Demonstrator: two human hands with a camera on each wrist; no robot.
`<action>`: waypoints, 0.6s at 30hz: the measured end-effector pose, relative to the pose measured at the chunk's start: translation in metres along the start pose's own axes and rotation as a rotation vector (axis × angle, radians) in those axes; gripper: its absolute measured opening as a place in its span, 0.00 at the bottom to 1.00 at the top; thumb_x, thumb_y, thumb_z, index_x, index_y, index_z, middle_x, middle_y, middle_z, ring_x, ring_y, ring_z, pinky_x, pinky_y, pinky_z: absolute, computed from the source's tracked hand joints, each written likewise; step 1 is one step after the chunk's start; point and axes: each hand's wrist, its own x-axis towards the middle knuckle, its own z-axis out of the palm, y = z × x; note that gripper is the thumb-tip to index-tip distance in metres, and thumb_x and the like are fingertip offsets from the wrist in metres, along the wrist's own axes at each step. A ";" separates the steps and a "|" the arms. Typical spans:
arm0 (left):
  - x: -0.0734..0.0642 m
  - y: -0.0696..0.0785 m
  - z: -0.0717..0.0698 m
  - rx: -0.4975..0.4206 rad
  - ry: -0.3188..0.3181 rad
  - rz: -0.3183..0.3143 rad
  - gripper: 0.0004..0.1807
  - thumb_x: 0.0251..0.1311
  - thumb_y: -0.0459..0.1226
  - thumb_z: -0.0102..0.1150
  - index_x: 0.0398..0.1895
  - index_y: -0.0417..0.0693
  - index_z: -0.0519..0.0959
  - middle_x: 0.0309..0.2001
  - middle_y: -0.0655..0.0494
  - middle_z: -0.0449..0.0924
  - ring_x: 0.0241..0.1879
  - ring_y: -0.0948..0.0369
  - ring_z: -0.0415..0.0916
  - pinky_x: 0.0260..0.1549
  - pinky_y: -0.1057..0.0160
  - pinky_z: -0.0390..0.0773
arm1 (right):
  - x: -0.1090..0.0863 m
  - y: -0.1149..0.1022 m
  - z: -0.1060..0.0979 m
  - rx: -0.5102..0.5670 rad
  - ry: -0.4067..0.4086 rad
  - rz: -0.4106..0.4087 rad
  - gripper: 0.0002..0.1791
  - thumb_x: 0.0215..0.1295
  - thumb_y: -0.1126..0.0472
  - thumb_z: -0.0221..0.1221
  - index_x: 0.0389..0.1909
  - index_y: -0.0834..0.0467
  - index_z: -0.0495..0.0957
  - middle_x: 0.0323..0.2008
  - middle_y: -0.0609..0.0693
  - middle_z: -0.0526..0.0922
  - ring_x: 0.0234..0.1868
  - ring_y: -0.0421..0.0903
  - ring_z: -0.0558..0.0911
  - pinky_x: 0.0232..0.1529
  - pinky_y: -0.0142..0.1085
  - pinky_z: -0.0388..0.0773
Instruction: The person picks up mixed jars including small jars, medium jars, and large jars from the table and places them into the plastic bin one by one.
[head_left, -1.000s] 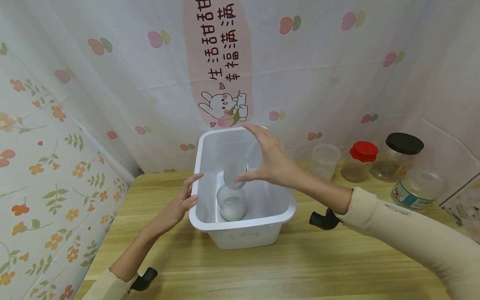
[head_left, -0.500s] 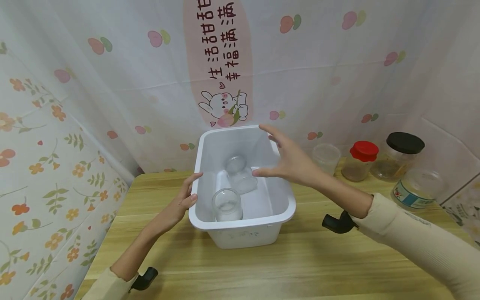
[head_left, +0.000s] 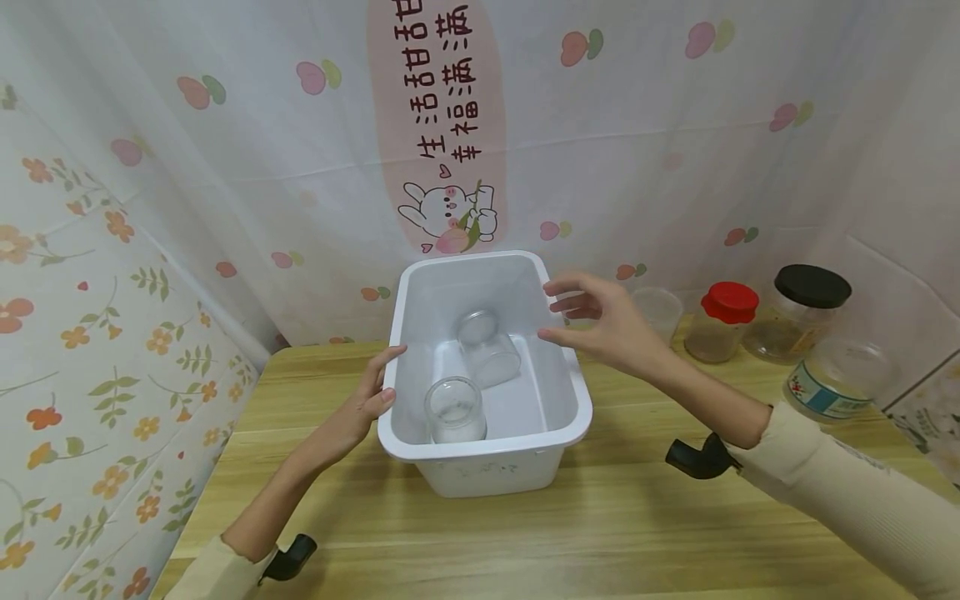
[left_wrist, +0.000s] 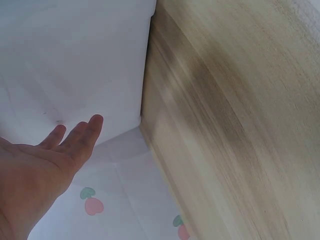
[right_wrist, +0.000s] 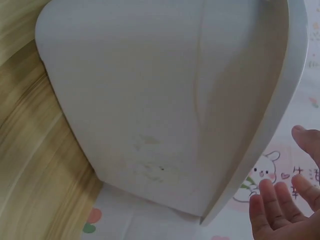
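A white plastic basin (head_left: 487,477) stands on the wooden table. Inside it, one clear jar (head_left: 456,421) is upright near the front left corner, its mouth uncovered. Behind that, a second clear jar (head_left: 491,354) lies on its side. At the basin's left rim, my left hand (head_left: 351,423) rests with its fingers extended; the left wrist view has these fingers (left_wrist: 82,137) along the outer wall. My right hand (head_left: 611,325) hovers at the right rim, thumb and fingers apart, holding nothing. The right wrist view shows its fingers (right_wrist: 272,205) spread beside the rim.
On the right stand a clear container (head_left: 660,312), a red-capped jar (head_left: 729,321), a black-lidded jar (head_left: 806,312) and a clear jar (head_left: 832,383) with a blue-green label. A printed curtain (head_left: 645,167) hangs right behind the basin.
My right hand has let go of the second jar, which now lies on its side in the basin, and moved right to the rim. The first jar has shifted upright. My left hand stays put.
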 end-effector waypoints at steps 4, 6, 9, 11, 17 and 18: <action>0.000 0.000 0.000 0.000 0.004 0.002 0.33 0.77 0.47 0.38 0.79 0.58 0.41 0.72 0.27 0.46 0.63 0.30 0.58 0.52 0.40 0.71 | -0.006 0.007 -0.007 -0.014 0.009 0.001 0.29 0.56 0.66 0.75 0.58 0.63 0.77 0.54 0.56 0.81 0.50 0.56 0.83 0.53 0.46 0.77; 0.000 0.000 0.000 0.002 0.005 0.001 0.33 0.77 0.47 0.38 0.79 0.58 0.41 0.72 0.28 0.46 0.63 0.31 0.59 0.52 0.41 0.71 | -0.010 0.010 -0.011 -0.022 0.011 0.007 0.29 0.57 0.66 0.75 0.59 0.63 0.77 0.54 0.57 0.81 0.51 0.56 0.83 0.53 0.46 0.78; 0.000 0.000 0.000 0.007 0.007 -0.002 0.33 0.77 0.48 0.38 0.79 0.59 0.42 0.73 0.29 0.46 0.63 0.31 0.59 0.52 0.42 0.72 | -0.016 0.014 -0.017 -0.029 0.015 0.028 0.28 0.59 0.65 0.73 0.60 0.62 0.77 0.55 0.55 0.81 0.51 0.55 0.83 0.52 0.45 0.78; 0.000 -0.001 0.000 0.008 0.010 -0.004 0.33 0.77 0.49 0.38 0.79 0.60 0.42 0.73 0.30 0.46 0.62 0.32 0.60 0.52 0.44 0.73 | -0.020 0.018 -0.021 -0.032 0.016 0.046 0.28 0.60 0.64 0.73 0.61 0.61 0.77 0.56 0.55 0.81 0.52 0.55 0.83 0.52 0.44 0.79; 0.000 -0.001 0.000 0.002 0.010 0.001 0.33 0.77 0.49 0.38 0.79 0.59 0.42 0.74 0.30 0.45 0.62 0.32 0.60 0.51 0.49 0.74 | -0.029 0.028 -0.029 -0.032 0.042 0.081 0.27 0.60 0.63 0.73 0.60 0.60 0.77 0.55 0.53 0.81 0.51 0.56 0.83 0.51 0.39 0.79; 0.000 -0.001 0.000 0.003 0.010 0.001 0.33 0.77 0.48 0.38 0.79 0.59 0.42 0.74 0.30 0.45 0.62 0.32 0.60 0.50 0.49 0.75 | -0.030 0.030 -0.030 -0.032 0.048 0.083 0.27 0.60 0.63 0.73 0.60 0.60 0.78 0.54 0.53 0.81 0.51 0.56 0.83 0.51 0.39 0.79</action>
